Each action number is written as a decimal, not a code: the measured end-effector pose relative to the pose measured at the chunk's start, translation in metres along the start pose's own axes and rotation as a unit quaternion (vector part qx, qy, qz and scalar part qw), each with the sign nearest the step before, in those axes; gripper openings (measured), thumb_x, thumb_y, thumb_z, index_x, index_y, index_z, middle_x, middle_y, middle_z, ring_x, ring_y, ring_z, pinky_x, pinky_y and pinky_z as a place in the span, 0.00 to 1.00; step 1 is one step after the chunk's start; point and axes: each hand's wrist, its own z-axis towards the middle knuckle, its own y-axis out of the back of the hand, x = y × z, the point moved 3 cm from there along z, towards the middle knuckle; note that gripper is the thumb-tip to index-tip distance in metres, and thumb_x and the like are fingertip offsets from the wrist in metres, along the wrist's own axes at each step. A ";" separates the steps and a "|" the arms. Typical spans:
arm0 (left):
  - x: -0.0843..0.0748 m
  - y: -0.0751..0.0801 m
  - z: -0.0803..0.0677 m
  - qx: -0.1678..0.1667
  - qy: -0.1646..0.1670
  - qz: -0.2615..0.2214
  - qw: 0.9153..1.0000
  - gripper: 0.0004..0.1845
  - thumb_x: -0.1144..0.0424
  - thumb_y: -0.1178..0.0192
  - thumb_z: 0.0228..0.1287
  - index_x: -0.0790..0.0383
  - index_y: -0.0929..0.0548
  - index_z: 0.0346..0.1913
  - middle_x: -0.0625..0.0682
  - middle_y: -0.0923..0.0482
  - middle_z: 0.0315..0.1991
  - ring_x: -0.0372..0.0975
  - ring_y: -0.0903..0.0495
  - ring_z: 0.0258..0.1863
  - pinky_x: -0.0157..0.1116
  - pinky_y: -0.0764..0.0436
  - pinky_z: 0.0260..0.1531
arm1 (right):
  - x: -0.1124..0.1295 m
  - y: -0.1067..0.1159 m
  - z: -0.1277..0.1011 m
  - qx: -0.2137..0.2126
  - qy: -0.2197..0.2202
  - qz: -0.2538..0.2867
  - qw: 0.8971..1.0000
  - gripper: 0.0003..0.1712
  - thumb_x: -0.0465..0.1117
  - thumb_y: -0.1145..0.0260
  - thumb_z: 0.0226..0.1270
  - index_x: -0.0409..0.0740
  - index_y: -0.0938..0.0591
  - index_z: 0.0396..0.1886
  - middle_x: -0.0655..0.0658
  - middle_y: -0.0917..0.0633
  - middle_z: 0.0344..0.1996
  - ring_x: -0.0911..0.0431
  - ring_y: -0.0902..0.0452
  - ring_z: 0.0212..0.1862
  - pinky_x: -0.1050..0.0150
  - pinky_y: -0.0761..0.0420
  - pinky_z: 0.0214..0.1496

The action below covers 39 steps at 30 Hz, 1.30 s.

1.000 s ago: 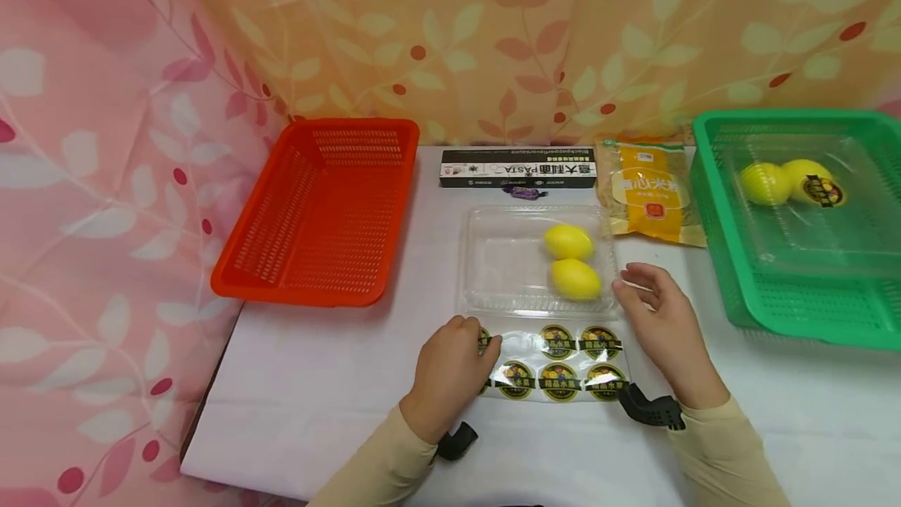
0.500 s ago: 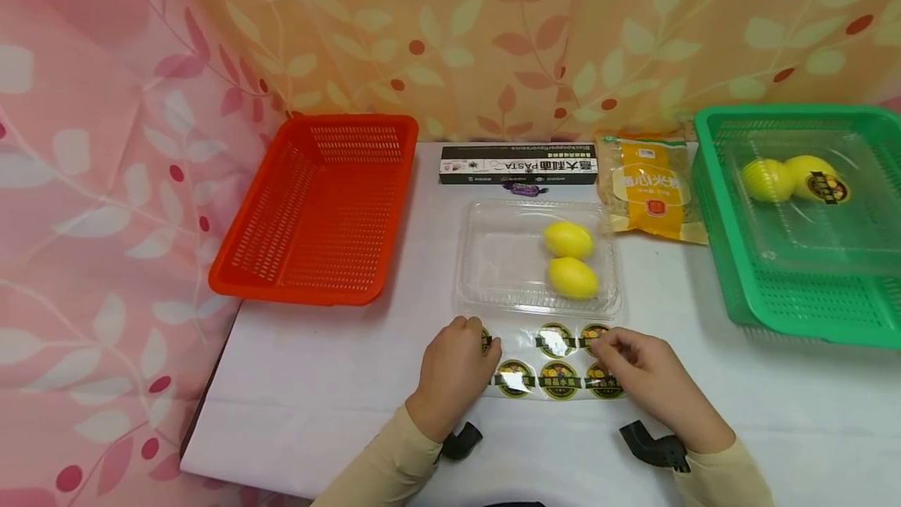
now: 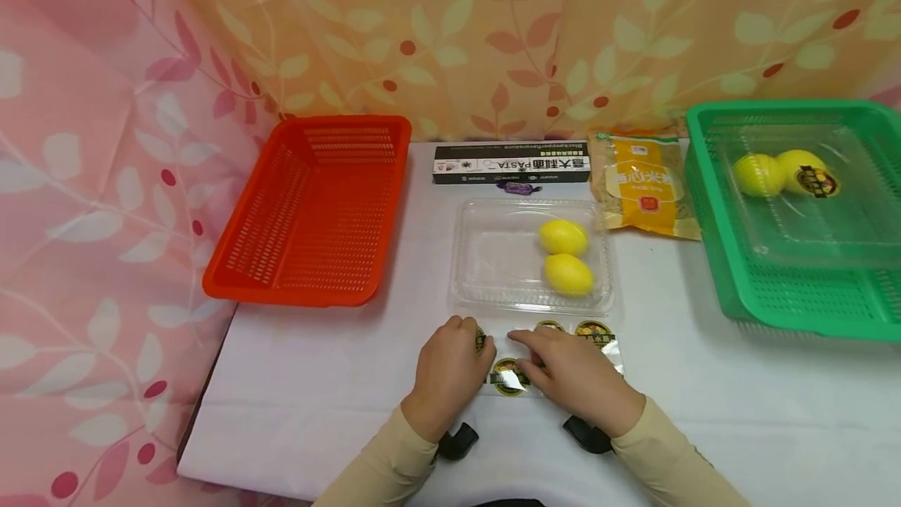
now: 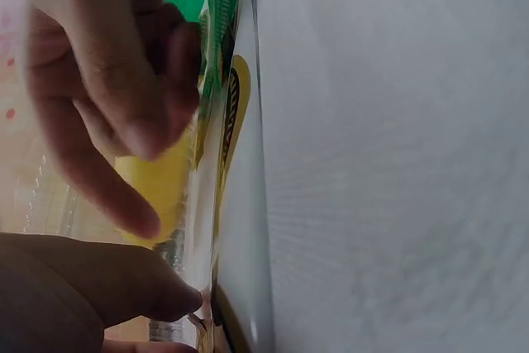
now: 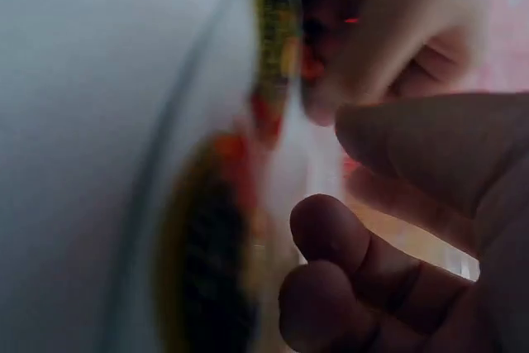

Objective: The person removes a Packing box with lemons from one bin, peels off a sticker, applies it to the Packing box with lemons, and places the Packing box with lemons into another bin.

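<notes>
A clear sticker sheet (image 3: 597,335) with round black-and-yellow labels lies at the table's front, just before a shut clear plastic box (image 3: 493,257) that holds two lemons (image 3: 565,255). My left hand (image 3: 473,339) has its fingers curled on the sheet's left end, with the thumb against the sheet (image 4: 235,163) in the left wrist view. My right hand (image 3: 519,339) reaches across the sheet and picks at one sticker (image 3: 508,375) near the left hand. The right wrist view is blurred: curled fingers (image 5: 331,229) next to a dark sticker (image 5: 207,270).
An orange basket (image 3: 317,210) stands at the left. A green basket (image 3: 732,257) at the right holds another clear box with labelled lemons (image 3: 781,173). Along the back lie a black pasta box (image 3: 510,163), a purple candy (image 3: 519,188) and a yellow packet (image 3: 644,186).
My right hand has come from beside the clear box down onto the sheet and slid left across it to the left hand. The left hand has stayed put.
</notes>
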 end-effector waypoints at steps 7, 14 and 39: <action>-0.001 -0.002 -0.002 -0.005 -0.012 -0.012 1.000 0.14 0.64 0.29 0.61 0.55 0.23 0.21 0.46 0.28 0.22 0.37 0.30 0.18 0.31 0.31 0.16 | -0.001 -0.011 -0.002 0.013 -0.016 -0.007 1.000 0.29 0.47 0.23 0.67 0.43 0.16 0.65 0.61 0.29 0.23 0.67 0.34 0.27 0.67 0.27 0.29; 0.000 -0.003 -0.004 -0.016 -0.016 -0.013 1.000 0.13 0.68 0.32 0.59 0.55 0.22 0.21 0.44 0.30 0.21 0.35 0.33 0.18 0.31 0.32 0.16 | -0.005 -0.013 -0.002 0.023 -0.040 0.031 0.998 0.31 0.45 0.21 0.64 0.41 0.16 0.66 0.64 0.32 0.20 0.70 0.38 0.25 0.70 0.32 0.28; 0.021 0.036 -0.010 -0.094 -0.009 -0.179 0.979 0.11 0.72 0.34 0.54 0.54 0.20 0.22 0.41 0.26 0.22 0.30 0.29 0.22 0.27 0.26 0.24 | -0.004 -0.014 0.002 0.024 -0.048 0.069 0.996 0.31 0.48 0.23 0.67 0.40 0.19 0.65 0.63 0.30 0.21 0.70 0.36 0.25 0.69 0.30 0.31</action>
